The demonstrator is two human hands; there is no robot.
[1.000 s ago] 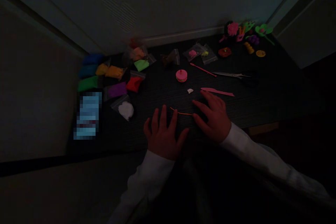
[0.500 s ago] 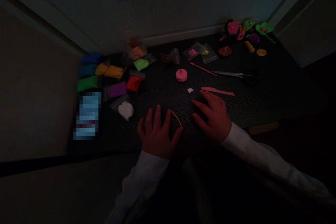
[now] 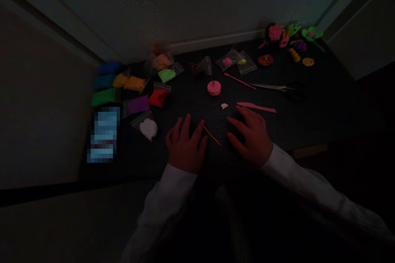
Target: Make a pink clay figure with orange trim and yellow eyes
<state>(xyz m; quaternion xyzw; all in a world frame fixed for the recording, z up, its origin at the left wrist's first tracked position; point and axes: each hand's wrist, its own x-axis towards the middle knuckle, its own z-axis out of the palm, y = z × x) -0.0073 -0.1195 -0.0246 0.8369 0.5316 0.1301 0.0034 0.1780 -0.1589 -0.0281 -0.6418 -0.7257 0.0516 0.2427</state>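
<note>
A thin orange strand (image 3: 212, 136), perhaps rolled clay, lies nearly straight on the dark table. My left hand (image 3: 187, 148) rests palm down with fingers spread, its index fingertip at the strand's upper end. To the right of the strand, my right hand (image 3: 251, 137) is open and holds nothing. Its index finger is close to a pink plastic clay knife (image 3: 256, 107). A small white lump (image 3: 224, 106) sits just beyond the hands. Behind that stands a round pink clay piece (image 3: 214, 88) with a small red knob on top.
Bags of coloured clay, among them a purple bag (image 3: 138, 104) and a white bag (image 3: 148, 128), cover the left side near a blurred lit screen (image 3: 104, 134). Scissors (image 3: 274, 87) and a pink stick (image 3: 240, 81) lie right. Finished clay figures (image 3: 284, 37) stand at the back right.
My left hand has shifted slightly up, and its thumb has come off the strand's lower end. The strand has gone from curved to nearly straight. My right hand stays put.
</note>
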